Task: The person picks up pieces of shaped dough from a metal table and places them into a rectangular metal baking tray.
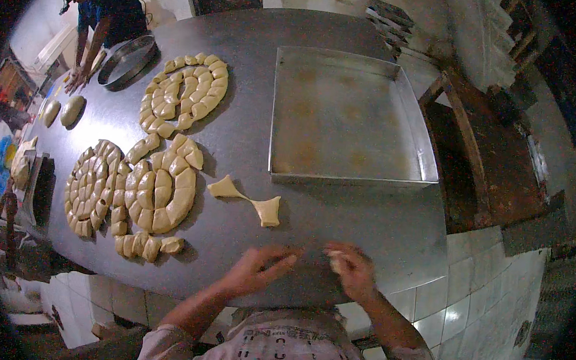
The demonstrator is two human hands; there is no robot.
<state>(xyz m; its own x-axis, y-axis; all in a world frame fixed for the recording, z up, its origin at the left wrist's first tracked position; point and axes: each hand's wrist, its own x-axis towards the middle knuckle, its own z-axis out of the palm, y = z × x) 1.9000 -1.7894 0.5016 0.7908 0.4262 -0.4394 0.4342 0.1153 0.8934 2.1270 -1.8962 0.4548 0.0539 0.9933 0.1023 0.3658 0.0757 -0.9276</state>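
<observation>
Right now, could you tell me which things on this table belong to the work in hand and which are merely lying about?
In hand:
right hand, pinching a small dough piece
left hand, flat on the table
shaped dough pieces
cut dough rings
square metal tray

Lying about:
round pan
wooden chair

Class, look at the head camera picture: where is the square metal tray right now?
The square metal tray sits on the grey table, right of centre, just beyond the stretched piece of dough and to the right of the cut dough rings.
</observation>
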